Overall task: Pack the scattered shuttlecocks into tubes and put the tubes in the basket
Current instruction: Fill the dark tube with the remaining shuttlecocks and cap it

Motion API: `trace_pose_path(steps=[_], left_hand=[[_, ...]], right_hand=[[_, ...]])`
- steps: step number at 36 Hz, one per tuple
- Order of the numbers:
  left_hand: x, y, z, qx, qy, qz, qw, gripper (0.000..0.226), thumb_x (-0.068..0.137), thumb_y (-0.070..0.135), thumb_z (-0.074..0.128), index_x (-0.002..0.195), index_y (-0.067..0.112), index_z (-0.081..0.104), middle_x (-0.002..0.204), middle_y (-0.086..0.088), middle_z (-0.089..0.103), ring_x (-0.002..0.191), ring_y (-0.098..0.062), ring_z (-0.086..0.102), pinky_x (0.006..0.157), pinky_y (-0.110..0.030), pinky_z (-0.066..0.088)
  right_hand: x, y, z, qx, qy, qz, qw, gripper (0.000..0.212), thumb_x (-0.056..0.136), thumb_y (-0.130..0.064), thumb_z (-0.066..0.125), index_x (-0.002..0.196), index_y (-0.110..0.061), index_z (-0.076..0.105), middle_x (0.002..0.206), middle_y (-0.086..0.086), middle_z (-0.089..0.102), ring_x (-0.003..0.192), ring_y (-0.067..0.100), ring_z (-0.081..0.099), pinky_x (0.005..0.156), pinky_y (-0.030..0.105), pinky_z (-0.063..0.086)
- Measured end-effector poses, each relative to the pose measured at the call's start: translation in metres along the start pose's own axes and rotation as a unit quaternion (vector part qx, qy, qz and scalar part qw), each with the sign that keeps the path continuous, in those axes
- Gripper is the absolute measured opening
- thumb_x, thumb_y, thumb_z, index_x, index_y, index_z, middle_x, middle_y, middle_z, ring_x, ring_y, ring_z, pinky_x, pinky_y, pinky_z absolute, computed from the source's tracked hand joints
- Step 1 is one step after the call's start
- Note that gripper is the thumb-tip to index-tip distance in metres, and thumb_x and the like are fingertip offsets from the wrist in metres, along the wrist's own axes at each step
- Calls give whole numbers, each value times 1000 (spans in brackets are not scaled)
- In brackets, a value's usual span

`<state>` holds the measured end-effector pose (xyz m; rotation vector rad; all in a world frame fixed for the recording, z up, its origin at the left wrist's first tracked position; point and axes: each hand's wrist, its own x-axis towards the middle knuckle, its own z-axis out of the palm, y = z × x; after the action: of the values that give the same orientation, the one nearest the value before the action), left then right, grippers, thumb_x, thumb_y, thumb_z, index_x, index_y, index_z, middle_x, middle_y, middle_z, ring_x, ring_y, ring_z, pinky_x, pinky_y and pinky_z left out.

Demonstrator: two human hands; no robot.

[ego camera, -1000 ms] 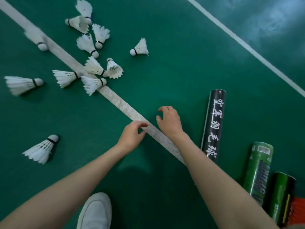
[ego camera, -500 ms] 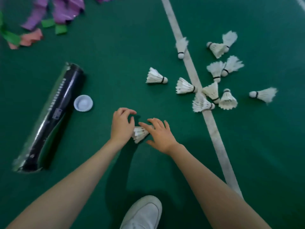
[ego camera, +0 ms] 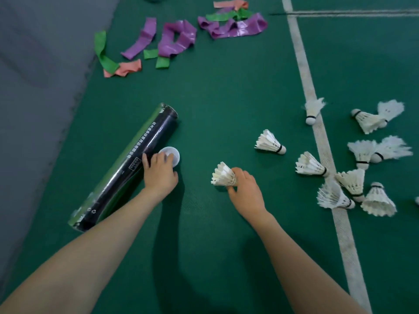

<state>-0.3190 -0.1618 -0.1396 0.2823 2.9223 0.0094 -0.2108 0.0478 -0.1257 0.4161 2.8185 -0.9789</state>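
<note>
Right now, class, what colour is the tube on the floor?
Black tube, green strip along one side; head view.

The dark green court floor [ego camera: 226, 98] carries a white, weave-textured painted line [ego camera: 306, 71] and meets a plain grey mat [ego camera: 34, 87]. The glossy black cylindrical tube [ego camera: 147, 141] bears white lettering and a green side strip, and the round plastic cap [ego camera: 175, 155] is pale white. The white feather shuttlecocks [ego camera: 269, 142] have black bands; the crumpled plastic ribbons [ego camera: 176, 39] are purple, green and salmon.
</note>
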Motion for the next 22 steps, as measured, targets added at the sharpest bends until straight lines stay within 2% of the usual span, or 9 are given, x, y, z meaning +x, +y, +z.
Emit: trace_pose_path(steps=[3, 5, 7, 9, 12, 14, 16, 19, 22], left_hand=[[-6, 13, 1, -40, -14, 12, 999, 46, 91, 10, 51, 136, 11, 43, 140, -12, 41, 122, -32, 43, 101, -42, 34], [-11, 23, 5, -108, -26, 25, 994, 48, 90, 0, 48, 136, 12, 45, 143, -10, 37, 124, -32, 41, 92, -40, 41], [-16, 36, 11, -198, -30, 83, 976, 50, 88, -6, 46, 136, 10, 49, 146, -10, 41, 131, -30, 40, 102, -38, 37], [-22, 54, 13, -265, -60, 194, 943, 52, 86, -9, 49, 135, 10, 53, 145, -9, 46, 134, -27, 42, 111, -32, 29], [-27, 69, 9, -284, -36, 277, 917, 68, 77, -13, 50, 138, 19, 51, 149, -1, 42, 136, -18, 38, 114, -33, 22], [-24, 65, 1, -327, 51, 210, 920, 69, 72, -15, 48, 134, 15, 54, 147, -8, 41, 136, -22, 36, 115, -30, 21], [-17, 50, -8, -306, 115, 101, 940, 65, 74, -15, 50, 133, 10, 54, 146, -15, 38, 138, -30, 31, 117, -31, 18], [-4, 21, -20, -156, 105, -23, 982, 66, 81, -3, 58, 142, 10, 40, 153, -22, 19, 144, -38, 9, 120, -45, 3], [6, -1, -25, -72, 61, -96, 991, 75, 81, 6, 62, 147, 12, 26, 156, -27, 2, 145, -42, -7, 114, -55, -10]], right_hand=[[-1, -1, -1, 13, 13, 10, 1000, 34, 90, -15, 55, 123, -15, 49, 110, 2, 56, 100, 20, 48, 78, 32, 42], [-2, 2, -4, 28, 24, 28, 999, 34, 90, -16, 56, 123, -15, 49, 110, 2, 56, 101, 21, 49, 80, 35, 44], [-2, 7, -9, 36, 48, 48, 997, 34, 89, -16, 56, 122, -15, 49, 109, 3, 56, 101, 23, 50, 82, 38, 45], [-1, 14, -16, 40, 75, 78, 993, 34, 89, -15, 56, 123, -15, 49, 110, 5, 56, 103, 25, 50, 85, 41, 46], [-3, 25, -27, 36, 97, 114, 988, 35, 89, -13, 55, 124, -13, 49, 113, 8, 56, 105, 28, 50, 87, 43, 45], [-7, 30, -32, 28, 97, 119, 988, 36, 89, -12, 55, 124, -13, 49, 112, 8, 56, 104, 28, 50, 86, 43, 45], [-9, 33, -32, 26, 92, 118, 988, 37, 89, -11, 54, 125, -13, 49, 111, 7, 56, 103, 27, 49, 86, 43, 45], [-9, 31, -31, 34, 91, 115, 989, 38, 88, -11, 54, 126, -13, 49, 111, 7, 56, 103, 26, 49, 86, 44, 45], [-7, 25, -26, 53, 86, 109, 989, 37, 88, -15, 56, 125, -15, 49, 112, 5, 56, 103, 25, 49, 86, 43, 45]])
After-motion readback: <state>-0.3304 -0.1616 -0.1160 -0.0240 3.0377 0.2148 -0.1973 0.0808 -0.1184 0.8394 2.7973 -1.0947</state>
